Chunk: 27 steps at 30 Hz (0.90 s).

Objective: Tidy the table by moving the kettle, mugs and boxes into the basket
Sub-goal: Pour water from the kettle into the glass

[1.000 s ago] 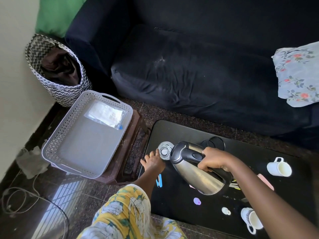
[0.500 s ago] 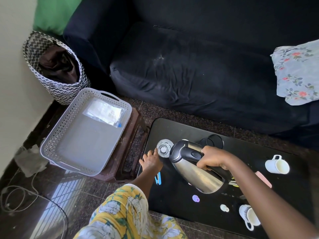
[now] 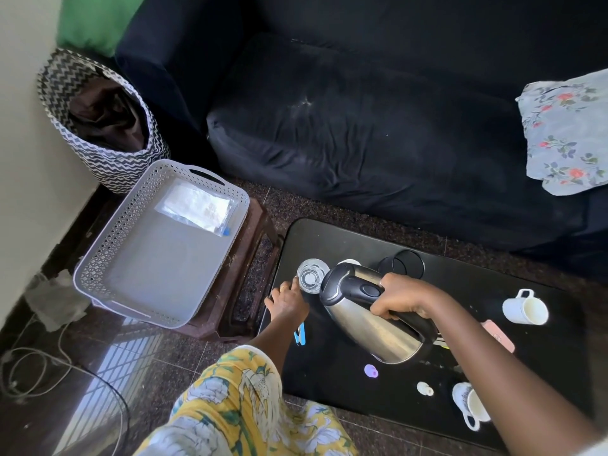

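Observation:
My right hand grips the black handle of the steel kettle, which is held tilted above the black table with its top toward a clear glass. My left hand rests at the table's left edge, fingertips holding the glass. A white mug lies on its side at the right. A second white mug sits near the front right corner. A pink box shows behind my right forearm. The grey basket stands left of the table and holds a plastic bag.
The basket rests on a brown stool. A black cup stands behind the kettle. A blue item, a purple piece and a white cap lie on the table. A zigzag hamper, dark sofa and floor cables surround it.
Both hands, the kettle and the glass keep the same pose. Only the view has shifted slightly.

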Tool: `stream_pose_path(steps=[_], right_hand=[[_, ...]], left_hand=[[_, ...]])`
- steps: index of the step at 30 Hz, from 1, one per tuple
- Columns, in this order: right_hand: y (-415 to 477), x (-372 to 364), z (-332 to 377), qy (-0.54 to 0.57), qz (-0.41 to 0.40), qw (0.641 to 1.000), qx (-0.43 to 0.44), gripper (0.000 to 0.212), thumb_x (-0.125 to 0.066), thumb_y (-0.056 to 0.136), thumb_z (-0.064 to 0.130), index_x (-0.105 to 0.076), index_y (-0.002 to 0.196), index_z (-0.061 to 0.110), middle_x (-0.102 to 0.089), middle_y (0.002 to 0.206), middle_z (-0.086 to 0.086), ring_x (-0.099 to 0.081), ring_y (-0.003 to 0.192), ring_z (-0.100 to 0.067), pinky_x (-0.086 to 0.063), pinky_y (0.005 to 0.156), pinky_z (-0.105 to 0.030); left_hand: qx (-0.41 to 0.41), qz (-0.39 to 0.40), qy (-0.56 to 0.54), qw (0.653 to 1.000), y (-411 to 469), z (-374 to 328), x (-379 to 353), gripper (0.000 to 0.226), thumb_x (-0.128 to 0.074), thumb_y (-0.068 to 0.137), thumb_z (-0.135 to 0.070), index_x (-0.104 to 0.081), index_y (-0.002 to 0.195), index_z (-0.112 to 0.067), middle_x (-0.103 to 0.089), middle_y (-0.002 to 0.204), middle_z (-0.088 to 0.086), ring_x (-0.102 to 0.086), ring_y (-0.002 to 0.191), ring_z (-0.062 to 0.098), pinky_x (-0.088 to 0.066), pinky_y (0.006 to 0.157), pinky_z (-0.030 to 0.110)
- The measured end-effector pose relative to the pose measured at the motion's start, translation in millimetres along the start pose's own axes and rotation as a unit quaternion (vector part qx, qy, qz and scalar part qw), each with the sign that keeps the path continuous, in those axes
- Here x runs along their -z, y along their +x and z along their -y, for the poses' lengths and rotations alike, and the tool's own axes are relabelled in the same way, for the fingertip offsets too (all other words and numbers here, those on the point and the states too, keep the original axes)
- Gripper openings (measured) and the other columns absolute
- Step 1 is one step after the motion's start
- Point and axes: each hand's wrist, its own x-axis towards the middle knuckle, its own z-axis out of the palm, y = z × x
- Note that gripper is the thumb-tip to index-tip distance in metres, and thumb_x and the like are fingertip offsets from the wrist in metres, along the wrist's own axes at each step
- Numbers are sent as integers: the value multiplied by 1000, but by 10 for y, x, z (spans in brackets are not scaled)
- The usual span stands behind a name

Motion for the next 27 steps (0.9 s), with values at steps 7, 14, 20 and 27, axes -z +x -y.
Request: stream_pose_path(steps=[7, 14, 20, 27], right_hand=[[8, -24, 2, -4, 3, 1000, 0, 20, -56, 45, 9, -48, 64, 9, -44, 50, -4, -41, 50, -20, -24, 46, -22], [19, -29, 20, -18, 3, 1000, 1, 21, -56, 45, 8, -46, 64, 10, -42, 55, -5, -41, 54, -21, -24, 46, -24], [51, -4, 23, -7, 8, 1000, 0, 24, -55, 44, 10, -47, 67, 9, -45, 53, -3, -42, 52, -20, -24, 45, -22], [102, 28, 42, -6, 28, 1000, 3, 17, -55, 46, 9, -43, 57, 11, -43, 48, -3, -39, 50, -20, -22, 46, -22]], left_hand=[[-5, -7, -12, 1000, 6, -3, 11, 65, -49, 90, -27, -18, 147, -25, -30, 149, 3, -26, 137, 27, -22, 110, 46], [-20, -32, -51, 998, 108, -43, 64, 58, -44, 90, -24, -25, 144, -20, -34, 147, 5, -31, 135, 30, -24, 110, 46], [-55, -54, -117, 990, 212, -56, 46, 63, -45, 92, -10, -16, 148, -10, -24, 151, 13, -28, 136, 33, -25, 113, 39], [-61, -47, -143, 987, 357, -79, -37, 79, -62, 83, -9, -17, 148, -10, -25, 149, 14, -32, 134, 32, -26, 112, 35]])
